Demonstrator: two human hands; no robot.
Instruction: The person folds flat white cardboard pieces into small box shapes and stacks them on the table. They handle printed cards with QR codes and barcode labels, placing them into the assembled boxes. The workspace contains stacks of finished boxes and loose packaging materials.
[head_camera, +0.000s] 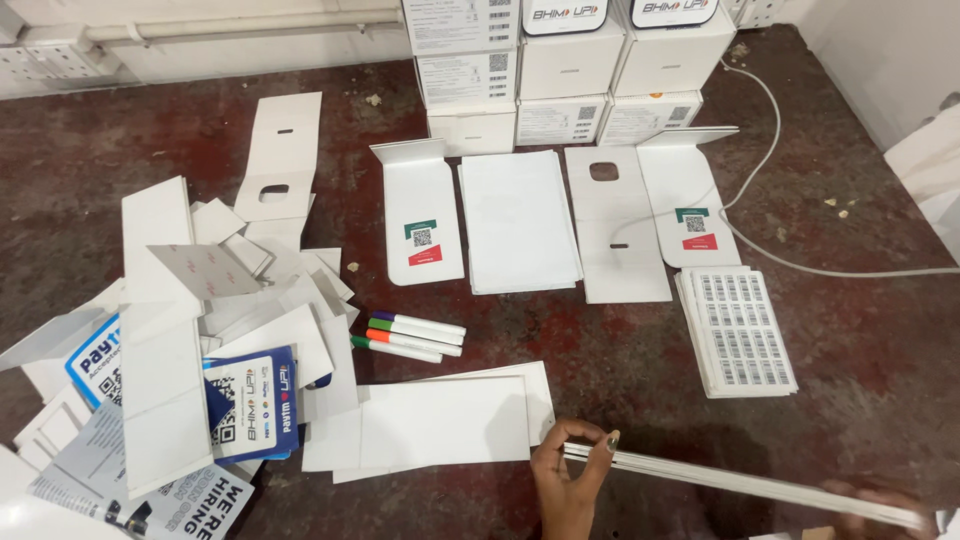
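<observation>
From the head view, the left hand (568, 480) pinches one end of a thin stack of white cards (740, 478) held edge-on low over the dark red desk (880, 340), while the right hand (880, 505) at the frame's lower corner seems to hold the far end, though its grip is too blurred to tell. With so light a pinch the stack could sag or fan apart and spill cards onto the white sheets (440, 425) just beside the left hand, or toward the barcode label sheets (738, 330) and marker pens (410, 336) farther off.
</observation>
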